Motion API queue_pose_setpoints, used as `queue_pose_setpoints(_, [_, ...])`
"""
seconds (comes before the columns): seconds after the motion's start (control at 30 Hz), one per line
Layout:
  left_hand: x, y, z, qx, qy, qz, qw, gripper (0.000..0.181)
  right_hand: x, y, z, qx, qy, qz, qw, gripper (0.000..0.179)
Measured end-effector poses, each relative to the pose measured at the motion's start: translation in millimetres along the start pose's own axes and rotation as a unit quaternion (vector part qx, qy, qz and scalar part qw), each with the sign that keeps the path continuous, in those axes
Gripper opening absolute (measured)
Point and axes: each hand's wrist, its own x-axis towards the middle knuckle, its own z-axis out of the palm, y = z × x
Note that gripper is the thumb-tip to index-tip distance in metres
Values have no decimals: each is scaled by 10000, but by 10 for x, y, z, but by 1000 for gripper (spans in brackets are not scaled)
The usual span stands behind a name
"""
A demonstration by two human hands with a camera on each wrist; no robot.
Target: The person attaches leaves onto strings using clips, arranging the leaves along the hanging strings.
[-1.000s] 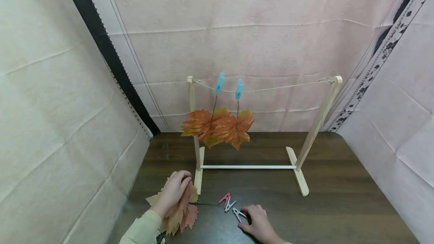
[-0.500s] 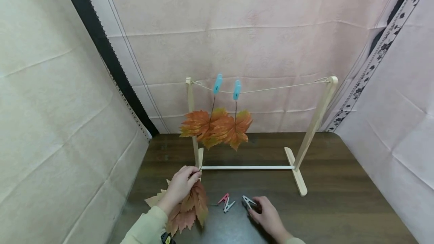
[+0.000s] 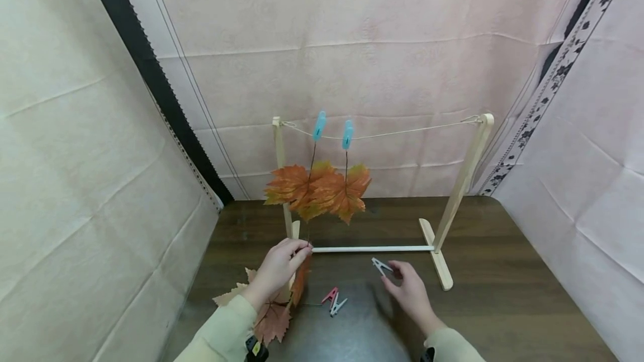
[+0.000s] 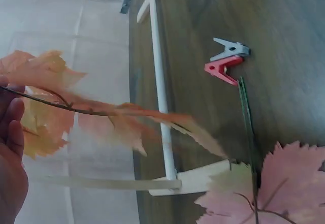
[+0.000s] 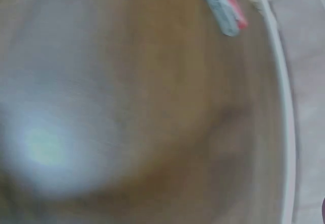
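Note:
My left hand (image 3: pixel 282 264) pinches the dark stem (image 4: pixel 61 106) of an artificial orange maple leaf (image 3: pixel 301 281), which hangs below the fingers. Under that forearm several pinkish-tan leaves (image 3: pixel 274 320) lie on the table. Between the thumb and fingers of my right hand (image 3: pixel 410 289) is a pale grey clothespin (image 3: pixel 381 266), held over the table in front of the white crossbar (image 3: pixel 372 249). A red clothespin (image 4: pixel 222 68) and another grey clothespin (image 4: pixel 229 49) rest side by side on the tabletop. The right wrist view is blurred and barely shows the hand.
A wooden stand with two posts (image 3: pixel 463 183) carries a thin string (image 3: pixel 402 132). Two orange leaves (image 3: pixel 344 191) hang from it by blue clothespins (image 3: pixel 347 134), toward the left end. Pale cloth (image 3: pixel 377 71) closes off the back and both sides of the brown table (image 3: pixel 483 306).
My left hand has lifted one leaf off the pile by its stem and moved right and forward. The right hand has raised a grey clothespin from beside the others, moving forward and right.

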Motion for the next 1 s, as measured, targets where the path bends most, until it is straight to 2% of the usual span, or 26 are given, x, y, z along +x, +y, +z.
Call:
queue_pose_setpoints(0.17, [90,79,21,-435,99,284,9986,22,237,-45,-184,-105,-6,-44,9999,36])
queue_pose_setpoints(0.27, [133,133,44,-677,82,470,9966,23,323,-87,-282,-129,18,-53,9999,36])
queue_pose_setpoints(0.37, [161,177,67,-738,56,541,9958,20,385,-119,-353,-91,97,-88,9999,36])
queue_pose_setpoints(0.67, [299,313,67,-428,-127,344,9984,17,584,-203,-533,197,361,26,9991,39])
queue_pose_setpoints(0.9, [479,501,36,-314,-37,478,9984,17,803,-326,-732,454,554,48,9974,42])
queue_pose_setpoints(1.0, [547,584,19,-84,58,562,9984,13,882,-384,-793,519,674,140,9963,44])
